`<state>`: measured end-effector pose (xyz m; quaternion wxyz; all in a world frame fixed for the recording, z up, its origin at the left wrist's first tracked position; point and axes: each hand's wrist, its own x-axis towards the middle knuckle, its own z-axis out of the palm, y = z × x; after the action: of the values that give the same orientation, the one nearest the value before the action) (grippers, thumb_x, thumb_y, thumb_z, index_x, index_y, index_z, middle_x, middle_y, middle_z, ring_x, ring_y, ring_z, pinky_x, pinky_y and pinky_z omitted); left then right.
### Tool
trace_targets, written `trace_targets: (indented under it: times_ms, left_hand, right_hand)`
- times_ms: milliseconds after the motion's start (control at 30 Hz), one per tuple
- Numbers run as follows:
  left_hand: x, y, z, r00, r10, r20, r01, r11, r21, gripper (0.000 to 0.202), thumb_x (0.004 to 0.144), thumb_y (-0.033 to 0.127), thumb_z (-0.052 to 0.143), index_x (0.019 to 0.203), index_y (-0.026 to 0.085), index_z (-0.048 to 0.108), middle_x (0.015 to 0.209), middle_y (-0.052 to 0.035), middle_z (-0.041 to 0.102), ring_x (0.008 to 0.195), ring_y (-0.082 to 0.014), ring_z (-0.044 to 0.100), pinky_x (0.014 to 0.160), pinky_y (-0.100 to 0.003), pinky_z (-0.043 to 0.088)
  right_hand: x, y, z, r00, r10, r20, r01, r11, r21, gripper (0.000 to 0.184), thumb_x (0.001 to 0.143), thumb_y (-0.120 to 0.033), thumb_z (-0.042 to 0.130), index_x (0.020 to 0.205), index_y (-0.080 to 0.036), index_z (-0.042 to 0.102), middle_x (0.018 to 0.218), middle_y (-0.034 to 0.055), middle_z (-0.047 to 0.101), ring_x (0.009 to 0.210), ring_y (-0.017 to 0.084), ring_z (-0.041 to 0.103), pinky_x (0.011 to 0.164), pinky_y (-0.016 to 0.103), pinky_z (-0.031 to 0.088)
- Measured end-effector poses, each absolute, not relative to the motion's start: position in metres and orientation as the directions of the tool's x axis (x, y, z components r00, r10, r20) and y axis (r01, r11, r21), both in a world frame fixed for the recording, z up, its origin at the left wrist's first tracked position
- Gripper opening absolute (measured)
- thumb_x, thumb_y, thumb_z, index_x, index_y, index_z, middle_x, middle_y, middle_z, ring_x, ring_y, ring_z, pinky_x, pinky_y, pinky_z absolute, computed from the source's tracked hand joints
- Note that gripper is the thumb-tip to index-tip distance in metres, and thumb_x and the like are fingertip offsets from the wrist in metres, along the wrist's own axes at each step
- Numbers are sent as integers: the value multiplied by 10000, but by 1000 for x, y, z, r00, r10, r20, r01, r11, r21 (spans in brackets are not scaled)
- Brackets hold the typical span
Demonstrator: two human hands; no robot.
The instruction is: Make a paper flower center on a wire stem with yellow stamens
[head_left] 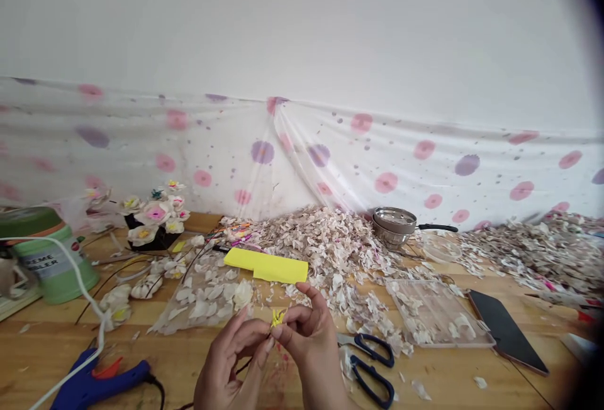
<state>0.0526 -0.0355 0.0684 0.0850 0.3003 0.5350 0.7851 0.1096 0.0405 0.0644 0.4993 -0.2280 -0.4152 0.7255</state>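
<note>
At the front middle, my left hand (231, 360) is closed, thumb against fingers, around a thin dark stem whose lower part shows below the palm. A small piece of yellow fringed paper (277, 317) sits at the tip of that stem, between both hands. My right hand (315, 344) pinches it with thumb and forefinger, the other fingers raised. Just beyond lies a folded sheet of yellow paper (268, 265). Scissors with dark blue handles (372, 369) rest to the right of my right hand, their blades partly hidden.
A blue glue gun (101, 382) and a green tumbler (54, 259) are at left, near finished white flowers (155, 215). Loose petals (316, 234) are heaped at the back beside metal bowls (395, 227). A clear plastic tray (453, 342) and a phone (509, 331) lie at right.
</note>
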Motion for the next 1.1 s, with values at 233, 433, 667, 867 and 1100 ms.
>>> trace_targets:
  times_ms: [233,433,667,867,1100]
  left_hand:
    - [41,-66,71,-877,370,307,177,-345,922,474,680,348,792,1100,282,582,818,-16,744,726,-167,690,668,-216,561]
    - [8,-82,75,-892,450,49,-134,-365,921,755,548,350,866,1208,232,518,779,-32,728,645,-164,665,598,-208,563]
    - [-22,-91,79,-847,530,-38,-273,-374,886,850,555,265,862,1298,205,454,792,-50,705,604,-127,587,525,-178,499]
    - [-32,-98,94,-879,476,-6,-229,-412,882,809,583,245,849,1296,231,466,826,-39,695,607,-113,582,532,-166,494]
    - [-31,-103,100,-794,567,-217,-524,-460,717,602,711,-25,655,1232,250,530,786,-10,623,557,-60,572,495,-107,491]
  right_hand:
    - [92,7,61,-485,873,49,-566,-271,-778,765,524,-188,881,1122,-207,404,626,-71,658,515,116,575,544,251,457]
    - [60,-13,56,-425,902,73,-569,-203,-797,726,565,-261,859,1132,-201,410,622,-48,684,475,142,598,508,257,444]
    - [43,-20,64,-443,890,108,-497,-144,-856,648,641,-260,810,1153,-205,416,706,-9,716,594,165,637,600,294,495]
    - [46,-30,76,-525,827,201,-409,-38,-912,560,777,-383,701,1210,-215,388,910,86,737,862,246,660,818,427,478]
    - [59,-49,68,-374,791,483,-391,338,-856,374,843,-383,631,1171,-296,474,959,50,688,826,216,588,793,383,432]
